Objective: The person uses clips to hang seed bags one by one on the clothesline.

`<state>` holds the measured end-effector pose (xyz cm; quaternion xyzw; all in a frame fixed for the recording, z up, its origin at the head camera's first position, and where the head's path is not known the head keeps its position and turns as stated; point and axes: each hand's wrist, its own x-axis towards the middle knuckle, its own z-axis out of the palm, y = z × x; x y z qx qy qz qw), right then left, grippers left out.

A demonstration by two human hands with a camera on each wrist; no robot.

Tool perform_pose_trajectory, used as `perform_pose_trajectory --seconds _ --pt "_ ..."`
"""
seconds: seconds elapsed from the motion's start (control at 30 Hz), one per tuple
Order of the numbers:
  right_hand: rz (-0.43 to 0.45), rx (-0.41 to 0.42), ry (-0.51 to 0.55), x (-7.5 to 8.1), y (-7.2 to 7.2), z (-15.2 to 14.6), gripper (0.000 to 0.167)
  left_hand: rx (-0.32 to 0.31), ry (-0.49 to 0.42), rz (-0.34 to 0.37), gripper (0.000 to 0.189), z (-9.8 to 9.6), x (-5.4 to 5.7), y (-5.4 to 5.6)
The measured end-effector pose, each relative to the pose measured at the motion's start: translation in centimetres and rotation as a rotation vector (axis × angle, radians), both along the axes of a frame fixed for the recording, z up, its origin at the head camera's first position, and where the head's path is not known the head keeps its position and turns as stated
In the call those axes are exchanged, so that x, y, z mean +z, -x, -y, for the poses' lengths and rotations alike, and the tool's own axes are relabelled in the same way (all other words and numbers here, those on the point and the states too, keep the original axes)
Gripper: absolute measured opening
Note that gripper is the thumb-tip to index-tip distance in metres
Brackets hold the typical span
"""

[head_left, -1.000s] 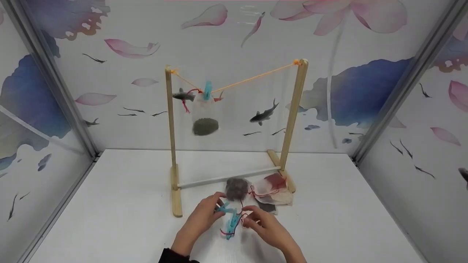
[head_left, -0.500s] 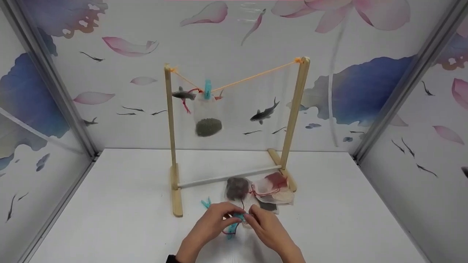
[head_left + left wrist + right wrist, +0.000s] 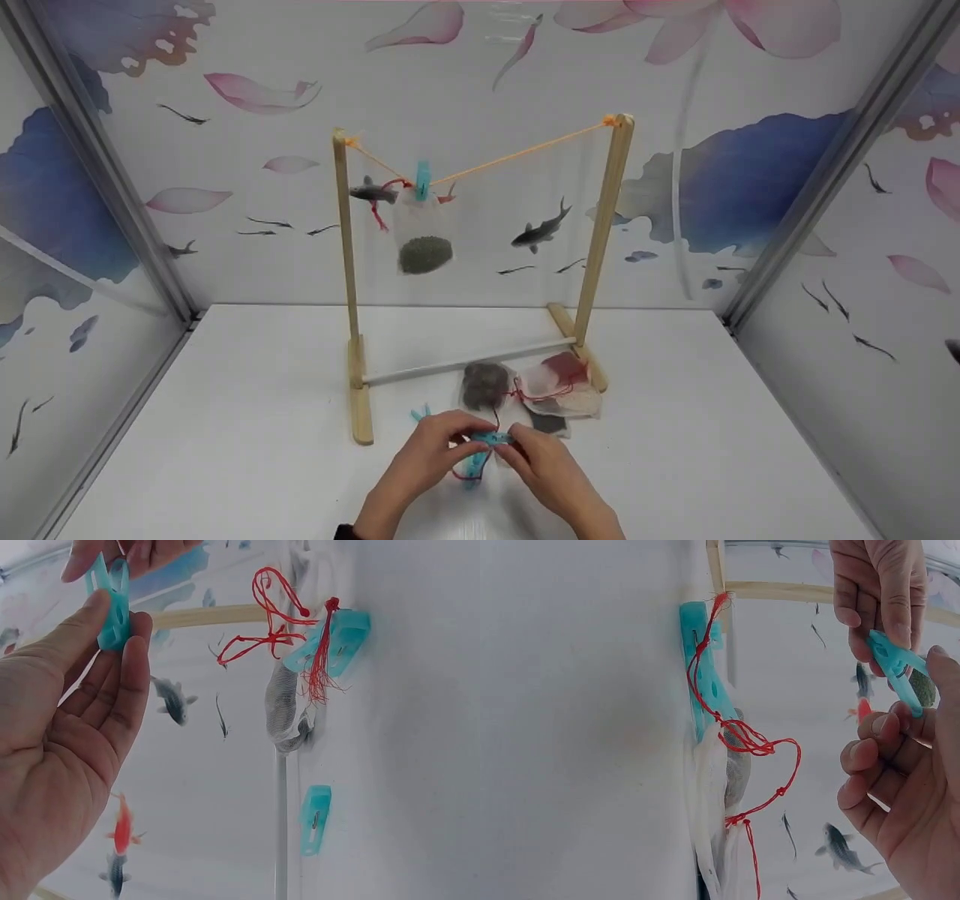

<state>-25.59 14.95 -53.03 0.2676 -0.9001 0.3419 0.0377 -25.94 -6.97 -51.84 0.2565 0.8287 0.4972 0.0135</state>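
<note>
A light-blue clothespin (image 3: pixel 491 437) is held between my two hands over the front of the table. My left hand (image 3: pixel 431 450) pinches one end of it with thumb and fingers. My right hand (image 3: pixel 922 772) has its thumb and forefinger on the two legs at the other end. Below the hands lies another blue clothespin (image 3: pixel 472 469), with red cord (image 3: pixel 742 739) draped over it. A further clothespin (image 3: pixel 316 819) lies on the table left of my left hand. Just beyond the hands is a mesh pouch with dark filling (image 3: pixel 486 386).
A wooden frame (image 3: pixel 604 240) stands behind, with an orange string (image 3: pixel 525 156) across its top. From the string hangs a pouch with green filling (image 3: pixel 425 255), held by a clothespin (image 3: pixel 423 180). More pouches, one with red filling (image 3: pixel 564 369), lie by the frame's right foot.
My left hand has moved right, uncovering the clothespin at the left. Both hands have come together, and a clothespin is now held between them. The hanging pouch has swung slightly.
</note>
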Motion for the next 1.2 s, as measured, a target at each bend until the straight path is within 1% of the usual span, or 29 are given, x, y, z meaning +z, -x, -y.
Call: perform_pose_trajectory --seconds 0.13,0.2,0.27,0.37,0.43,0.53,0.63,0.73,0.8,0.9,1.03,1.07,1.13,1.2 --pt "-0.048 0.008 0.036 0.0 0.0 0.0 0.029 0.000 0.005 0.005 0.029 0.1 0.0 0.0" --pt "-0.093 -0.009 0.060 -0.1 0.0 -0.2 0.028 0.005 0.004 0.008 0.030 0.3 -0.1 0.0" --pt "-0.150 -0.048 0.090 -0.1 0.1 -0.5 0.025 0.024 0.007 -0.004 0.031 0.6 -0.2 0.1" --pt "-0.226 -0.140 0.145 0.0 0.4 -1.2 0.025 0.076 0.028 -0.050 0.029 1.0 -0.3 0.2" --pt "-0.244 -0.198 0.176 0.0 0.6 -1.8 0.026 0.112 0.063 -0.085 0.027 1.2 -0.5 0.4" --pt "-0.220 -0.256 0.215 0.1 0.8 -2.6 0.026 0.158 0.159 -0.122 0.027 1.1 -0.7 0.5" --pt "-0.186 -0.286 0.244 0.2 1.0 -3.1 0.025 0.184 0.292 -0.124 0.030 0.6 -0.9 0.4" --pt "-0.152 -0.287 0.276 0.1 1.1 -3.3 0.024 0.176 0.436 -0.122 0.034 -0.2 -1.0 0.6" --pt "-0.137 -0.273 0.297 0.0 1.1 -3.3 0.023 0.163 0.533 -0.145 0.038 -0.8 -1.1 1.2" --pt "-0.159 -0.230 0.323 -0.3 1.2 -3.3 0.023 0.161 0.702 -0.257 0.043 -1.7 -1.7 2.7" --pt "-0.238 -0.168 0.354 -0.6 1.3 -3.2 0.025 0.182 0.956 -0.471 0.041 -2.5 -2.9 4.7" --pt "-0.252 -0.158 0.358 -0.6 1.3 -3.2 0.025 0.184 1.008 -0.519 0.041 -2.7 -3.1 5.2" --pt "-0.259 -0.147 0.366 -0.6 1.3 -3.2 0.024 0.182 1.093 -0.602 0.040 -2.9 -3.5 5.8" --pt "-0.260 -0.155 0.366 -0.6 1.3 -3.2 0.022 0.176 1.134 -0.673 0.035 -3.0 -3.7 6.4"
